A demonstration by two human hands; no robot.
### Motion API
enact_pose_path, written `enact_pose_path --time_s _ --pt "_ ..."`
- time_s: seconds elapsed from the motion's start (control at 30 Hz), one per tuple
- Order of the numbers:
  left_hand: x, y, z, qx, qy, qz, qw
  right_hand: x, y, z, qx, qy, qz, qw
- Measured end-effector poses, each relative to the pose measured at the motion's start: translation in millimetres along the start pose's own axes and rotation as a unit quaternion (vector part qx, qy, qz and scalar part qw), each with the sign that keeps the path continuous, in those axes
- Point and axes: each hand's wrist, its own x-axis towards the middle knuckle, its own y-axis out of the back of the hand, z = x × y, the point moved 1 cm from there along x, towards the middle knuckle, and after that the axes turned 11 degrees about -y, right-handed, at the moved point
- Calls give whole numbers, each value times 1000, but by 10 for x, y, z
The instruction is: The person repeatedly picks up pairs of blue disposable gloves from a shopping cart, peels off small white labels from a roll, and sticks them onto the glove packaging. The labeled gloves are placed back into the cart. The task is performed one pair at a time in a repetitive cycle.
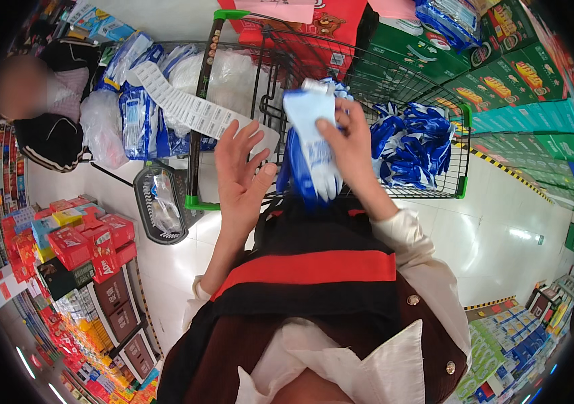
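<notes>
My right hand [351, 144] grips a blue-and-white pair of work gloves [321, 174] with a pale card at its top, slightly blurred. The pair hangs over the near side of a wire shopping cart [464, 184]. My left hand [240, 174] is raised palm-up with fingers apart and nothing in it. Just behind its fingers runs a long strip of printed labels [186, 107], lying across the cart's handle [205, 101]. More blue-and-white gloves [413, 146] are heaped in the right part of the cart basket.
Left of the handle lie clear plastic bags [102, 129] and blue glove packs [138, 118]; a person [49, 136] is beyond them. A dark basket [160, 212] stands on the floor. Stacked green cartons [509, 76] border the cart's far side. Boxed goods [90, 237] fill a display at left.
</notes>
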Motion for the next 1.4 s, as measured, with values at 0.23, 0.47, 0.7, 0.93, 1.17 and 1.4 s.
enact_pose_path --time_s 0.23,0.47,0.7,0.93,1.17,1.4 --pt "-89 -55 -158 54 93 -4 994 1318 619 1189 -491 21 104 865" --pt "-144 -80 -271 74 187 36 979 1261 630 2363 -674 -51 10 736" --pt "-117 -234 -421 79 248 71 963 1473 876 3059 -750 -42 13 660" --pt "-1 -459 -634 81 265 34 960 1508 893 2633 -686 -95 -47 720" --pt "150 -710 -723 80 281 -12 956 1270 1113 1838 -543 49 -13 838" --pt "191 -739 -777 85 308 -24 947 1109 2742 2700 -508 -338 331 720"
